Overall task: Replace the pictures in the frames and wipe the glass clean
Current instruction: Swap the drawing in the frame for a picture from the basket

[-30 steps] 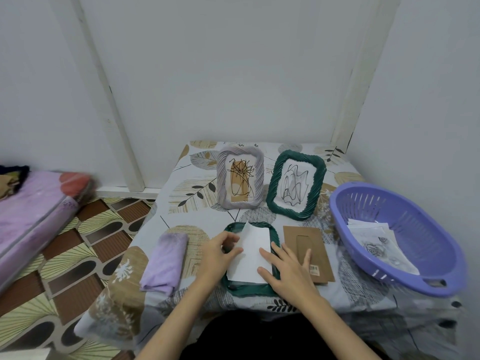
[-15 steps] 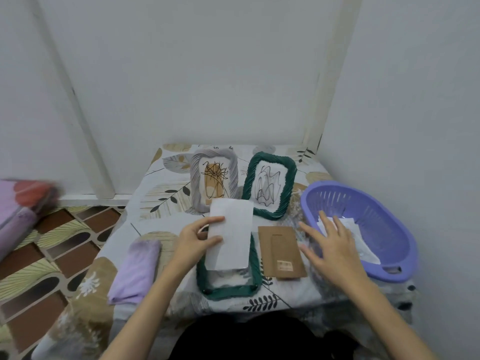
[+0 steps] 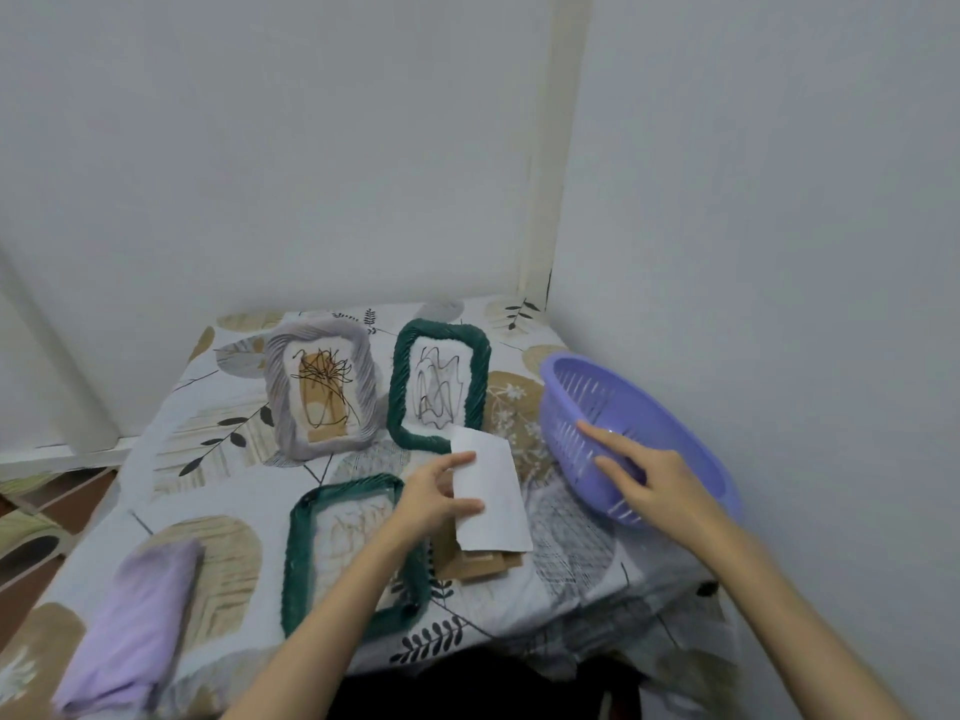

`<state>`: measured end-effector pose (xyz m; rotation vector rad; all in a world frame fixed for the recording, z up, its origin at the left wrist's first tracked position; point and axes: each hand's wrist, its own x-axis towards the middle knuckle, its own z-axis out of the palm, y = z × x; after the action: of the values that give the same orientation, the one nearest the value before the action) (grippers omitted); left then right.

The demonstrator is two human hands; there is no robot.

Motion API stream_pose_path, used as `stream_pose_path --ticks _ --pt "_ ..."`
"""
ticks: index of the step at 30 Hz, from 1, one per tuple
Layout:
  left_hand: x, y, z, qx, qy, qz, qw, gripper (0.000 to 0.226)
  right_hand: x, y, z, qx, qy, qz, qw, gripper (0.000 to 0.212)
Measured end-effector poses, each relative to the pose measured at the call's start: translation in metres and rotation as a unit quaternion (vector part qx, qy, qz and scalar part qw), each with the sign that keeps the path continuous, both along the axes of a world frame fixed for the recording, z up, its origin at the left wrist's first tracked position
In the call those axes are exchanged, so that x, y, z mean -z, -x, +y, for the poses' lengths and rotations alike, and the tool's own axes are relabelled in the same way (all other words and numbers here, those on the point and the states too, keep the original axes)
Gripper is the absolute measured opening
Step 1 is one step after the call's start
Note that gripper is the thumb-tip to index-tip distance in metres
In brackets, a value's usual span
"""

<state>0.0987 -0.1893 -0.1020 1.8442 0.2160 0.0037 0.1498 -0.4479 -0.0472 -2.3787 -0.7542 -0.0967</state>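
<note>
Head view: leaf-print tablecloth (image 3: 218, 459) fills a white-walled corner (image 3: 545, 200).

A white sheet of paper (image 3: 491, 491), blank side up, is pinched in the left hand (image 3: 431, 498) over a brown cardboard backing (image 3: 475, 563). A dark green frame (image 3: 298, 558) lies flat near the table's front edge. A grey frame (image 3: 319, 389) and another green frame (image 3: 441, 384), both holding scribble drawings, stand upright toward the back edge. A folded lilac cloth (image 3: 132, 626) lies at the front left corner
</note>
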Motion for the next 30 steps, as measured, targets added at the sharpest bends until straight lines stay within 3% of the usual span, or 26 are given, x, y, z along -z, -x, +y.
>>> stream_pose_path --ticks 3,5,7,9,11,15,17,19,21,23,26,28,30 --pt "0.011 -0.024 -0.019 0.035 -0.05 0.011 0.998 0.078 0.0 -0.004 -0.004 0.0 -0.017 -0.008 1.0 0.042" --pt "0.019 -0.038 -0.028 0.07 -0.165 0.006 0.984 0.084 -0.001 -0.003 -0.004 0.003 -0.019 -0.006 1.0 0.042" --pt "0.026 -0.047 -0.034 0.108 -0.335 0.01 0.936 0.088 -0.001 -0.003 -0.002 0.007 -0.026 -0.005 1.0 0.042" --pt "0.029 -0.052 -0.038 0.123 -0.449 0.035 0.884 0.091 -0.004 0.001 0.001 0.016 -0.029 -0.001 0.999 0.041" --pt "0.032 -0.055 -0.04 0.123 -0.496 0.057 0.857 0.091 -0.004 0.006 0.005 0.011 -0.003 -0.002 1.0 0.042" --pt "0.039 -0.056 -0.041 0.131 -0.517 0.055 0.844 0.087 0.0 0.018 0.018 -0.002 0.057 -0.022 0.998 0.042" --pt "0.04 -0.056 -0.037 0.136 -0.504 0.039 0.852 0.081 0.009 0.021 0.023 -0.005 0.093 -0.036 0.995 0.043" --pt "0.039 -0.058 -0.031 0.116 -0.452 -0.01 0.885 0.063 0.02 0.026 0.028 -0.013 0.119 -0.041 0.992 0.042" --pt "0.035 -0.059 -0.026 0.049 -0.324 -0.075 0.942 0.04 0.029 0.028 0.032 -0.023 0.145 -0.053 0.988 0.042" --pt "0.021 -0.056 -0.026 -0.031 -0.158 -0.092 0.983 0.033 0.035 0.029 0.032 -0.024 0.153 -0.07 0.985 0.046" --pt "-0.005 -0.051 -0.033 -0.038 0.047 -0.073 0.995 0.034 0.03 0.03 0.032 -0.02 0.164 -0.075 0.983 0.042" --pt "-0.014 -0.051 -0.038 -0.003 0.097 -0.061 0.993 0.035 0.02 0.031 0.031 -0.034 0.154 -0.005 0.987 0.042" --pt "-0.013 -0.053 -0.038 0.017 0.079 -0.059 0.995 0.041 0.007 0.024 0.027 -0.024 0.034 0.125 0.991 0.039"
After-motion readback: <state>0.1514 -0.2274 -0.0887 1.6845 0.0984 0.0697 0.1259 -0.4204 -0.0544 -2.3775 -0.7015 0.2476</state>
